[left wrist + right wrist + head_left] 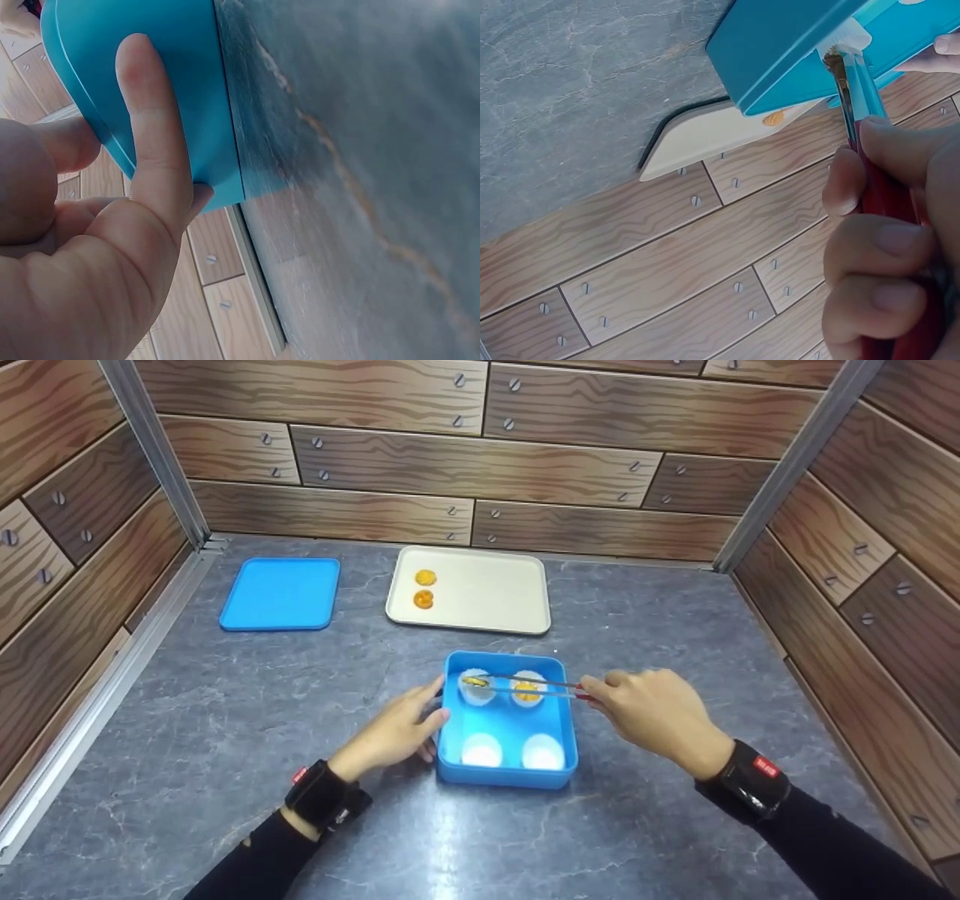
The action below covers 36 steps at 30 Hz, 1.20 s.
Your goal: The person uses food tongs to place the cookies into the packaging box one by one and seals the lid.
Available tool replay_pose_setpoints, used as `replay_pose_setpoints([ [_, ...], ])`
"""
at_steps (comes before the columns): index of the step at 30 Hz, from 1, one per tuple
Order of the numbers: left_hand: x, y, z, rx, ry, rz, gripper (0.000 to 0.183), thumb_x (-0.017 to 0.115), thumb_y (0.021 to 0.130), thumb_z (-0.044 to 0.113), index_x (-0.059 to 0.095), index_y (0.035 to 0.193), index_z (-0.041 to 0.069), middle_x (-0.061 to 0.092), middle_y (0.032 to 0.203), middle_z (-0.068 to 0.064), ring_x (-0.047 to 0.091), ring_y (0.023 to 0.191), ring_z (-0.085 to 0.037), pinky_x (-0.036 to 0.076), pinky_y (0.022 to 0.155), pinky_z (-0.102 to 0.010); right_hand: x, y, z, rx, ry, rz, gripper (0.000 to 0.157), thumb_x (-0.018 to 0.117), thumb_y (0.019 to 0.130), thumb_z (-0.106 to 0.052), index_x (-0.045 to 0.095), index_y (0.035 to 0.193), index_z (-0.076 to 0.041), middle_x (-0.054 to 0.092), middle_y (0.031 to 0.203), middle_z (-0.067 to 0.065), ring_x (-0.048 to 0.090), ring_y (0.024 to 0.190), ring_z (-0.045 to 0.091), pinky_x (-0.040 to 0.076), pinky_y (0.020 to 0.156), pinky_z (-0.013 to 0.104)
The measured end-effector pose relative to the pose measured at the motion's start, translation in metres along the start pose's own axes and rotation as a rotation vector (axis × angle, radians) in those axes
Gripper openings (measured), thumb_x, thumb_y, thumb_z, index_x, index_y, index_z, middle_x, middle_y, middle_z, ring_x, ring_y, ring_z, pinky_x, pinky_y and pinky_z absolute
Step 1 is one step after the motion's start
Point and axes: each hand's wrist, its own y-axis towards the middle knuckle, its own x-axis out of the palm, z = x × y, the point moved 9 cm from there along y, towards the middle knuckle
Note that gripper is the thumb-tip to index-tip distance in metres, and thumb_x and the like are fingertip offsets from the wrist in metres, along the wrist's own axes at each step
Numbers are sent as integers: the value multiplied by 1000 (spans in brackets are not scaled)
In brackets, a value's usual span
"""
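Note:
A blue box (510, 727) stands on the table with white paper cups inside. The far-right cup (528, 701) has an orange-yellow piece (527, 691) in it. My right hand (652, 712) grips tongs (885, 176) with red handles, and their metal arms reach left across the box. Their tips are at a small yellow-and-dark food piece (475, 681) in the far-left cup (477, 699); whether they pinch it I cannot tell. Against the box's left wall rests my left hand (394, 727), with one finger (154, 112) laid straight along the outside.
Behind the box lies a cream tray (487, 592) bearing a swirled yellow piece (425, 577) and a pretzel-shaped piece (424, 599). To its left is a flat blue lid (283, 594). Wood-patterned walls (390, 465) enclose the grey table (675, 622) at the back and sides.

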Motion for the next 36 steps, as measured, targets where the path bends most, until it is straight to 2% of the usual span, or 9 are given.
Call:
replay_pose_setpoints([
  [7, 0, 0, 1, 7, -3, -3, 68, 56, 113, 24, 22, 170, 13, 37, 166, -24, 70, 65, -22, 67, 60, -38, -6, 0, -1, -32, -36, 56, 28, 86, 92, -28, 75, 111, -11, 64, 71, 4, 36, 45, 10, 37, 34, 27],
  [16, 0, -1, 3, 6, -16, 0, 69, 57, 112, 22, 21, 170, 13, 35, 167, -26, 69, 64, -22, 67, 60, -39, -11, -4, 8, -25, 17, 38, 34, 86, 92, -29, 77, 118, -10, 67, 76, 4, 39, 47, 10, 40, 37, 25],
  [22, 0, 0, 2, 1, -9, 5, 69, 57, 112, 22, 22, 170, 13, 36, 167, -25, 69, 64, -22, 67, 60, -39, -17, -5, 17, -15, 87, 57, 37, 85, 93, -30, 77, 123, -10, 74, 84, 5, 51, 51, 11, 46, 40, 28],
  [26, 0, 0, 2, 1, 0, 4, 69, 57, 112, 22, 22, 170, 12, 36, 167, -25, 69, 64, -22, 67, 60, -39, -18, -1, 33, 54, 199, 71, 36, 83, 94, -31, 77, 124, -11, 72, 81, 1, 51, 56, 8, 45, 43, 27],
  [32, 0, 0, 3, 11, 1, 2, 69, 57, 112, 22, 22, 170, 11, 36, 166, -26, 69, 63, -21, 67, 59, -38, -2, 24, 63, 227, 425, 83, 18, 76, 100, -31, 76, 114, -19, 62, 73, -7, 47, 57, 9, 43, 48, 28],
  [36, 0, 0, 2, 14, -2, -1, 69, 57, 112, 22, 22, 170, 12, 36, 165, -27, 69, 63, -20, 67, 59, -37, 21, 48, 76, 365, 566, 18, 30, 72, 104, -33, 75, 126, -13, 67, 78, 1, 54, 60, 16, 45, 51, 31],
])
